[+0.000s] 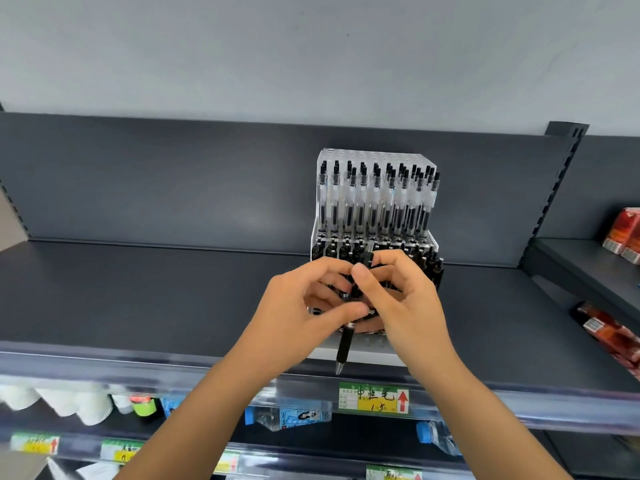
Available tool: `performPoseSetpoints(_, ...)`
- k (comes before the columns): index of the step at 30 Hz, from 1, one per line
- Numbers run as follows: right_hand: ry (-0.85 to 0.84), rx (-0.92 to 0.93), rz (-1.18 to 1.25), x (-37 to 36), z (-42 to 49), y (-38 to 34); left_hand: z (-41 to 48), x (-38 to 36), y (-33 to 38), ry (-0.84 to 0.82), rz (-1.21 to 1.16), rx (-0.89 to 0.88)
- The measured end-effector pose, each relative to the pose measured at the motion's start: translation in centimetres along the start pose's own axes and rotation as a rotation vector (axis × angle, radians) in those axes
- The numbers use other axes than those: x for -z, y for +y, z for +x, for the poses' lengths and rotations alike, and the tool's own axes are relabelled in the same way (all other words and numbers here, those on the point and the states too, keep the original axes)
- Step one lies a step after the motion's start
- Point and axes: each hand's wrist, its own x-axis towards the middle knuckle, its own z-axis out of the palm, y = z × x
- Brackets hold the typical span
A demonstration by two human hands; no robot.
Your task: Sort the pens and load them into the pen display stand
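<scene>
A clear acrylic pen display stand [325, 161] sits on the dark shelf [138, 292]. Its upper tier holds several clear-barrelled black pens [375, 202], and its lower tier holds several black pens [434, 268]. In front of the stand my left hand [298, 317] and my right hand [405, 299] meet around one black pen [345, 348], tip pointing down toward the shelf edge. My left thumb and fingers pinch its middle, while my right fingers pinch its upper part. The stand's lowest rows are hidden behind my hands.
A green-and-yellow price tag [374, 398] hangs on the shelf's front rail. Water bottles [287, 415] and white items [59, 401] lie on the shelf below. Red cartons [623, 233] stand on the shelf unit to the right.
</scene>
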Motion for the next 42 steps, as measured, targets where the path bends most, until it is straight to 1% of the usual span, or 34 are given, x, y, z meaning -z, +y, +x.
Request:
performPoseSetpoints(3, -0.029, -0.004, 0.054, -0.7, 0.1, -0.6, 0.4, 0.1, 0.3, 0.049, -0.026, -0.009)
performPoseSetpoints(7, -0.068, 0.002, 0.086, -1.0, 0.3, -0.3, 0.7, 0.8, 0.2, 0.056, -0.061, 0.002)
performPoseSetpoints(10, -0.11, 0.057, 0.049, -0.8, 0.5, 0.1, 0.8, 0.9, -0.1, 0.1, -0.068, 0.004)
performPoseSetpoints(12, -0.104, 0.09, -0.009, -0.6, 0.7, 0.7, 1.0, 1.0, -0.5, 0.156, -0.082, 0.007)
performPoseSetpoints(14, -0.075, 0.139, -0.13, -0.2, 0.9, 1.2, 1.2, 1.1, -0.9, 0.212, -0.079, 0.012)
performPoseSetpoints(16, -0.095, 0.238, -0.37, 0.4, 0.8, 1.6, 1.4, 1.3, -1.4, 0.253, -0.07, 0.011)
performPoseSetpoints(18, -0.188, 0.37, -0.688, 1.0, 0.6, 1.8, 1.6, 1.4, -2.1, 0.279, -0.072, 0.012)
performPoseSetpoints(20, -0.282, 0.426, -0.902, 1.2, 0.4, 2.0, 1.8, 1.3, -2.9, 0.3, -0.068, 0.019)
performPoseSetpoints(22, -0.336, 0.418, -0.99, 1.4, 0.1, 2.4, 2.0, 1.1, -3.6, 0.313, -0.045, 0.033)
performPoseSetpoints(25, -0.363, 0.407, -1.056, 1.8, -0.2, 2.9, 2.3, 0.7, -4.3, 0.309, -0.012, 0.044)
performPoseSetpoints(30, -0.383, 0.352, -1.145, 2.9, -0.4, 3.3, 1.9, -0.3, -5.9, 0.231, 0.06, 0.079)
performPoseSetpoints(33, -0.373, 0.329, -1.175, 3.7, -0.7, 3.7, 1.7, -0.4, -6.9, 0.244, 0.089, 0.108)
performPoseSetpoints(36, -0.357, 0.304, -1.188, 4.6, -1.2, 3.8, 1.8, -0.4, -7.2, 0.242, 0.117, 0.087)
performPoseSetpoints(42, -0.296, 0.331, -1.226, 6.1, -1.7, 5.1, 1.0, -1.0, -7.2, 0.252, 0.07, 0.133)
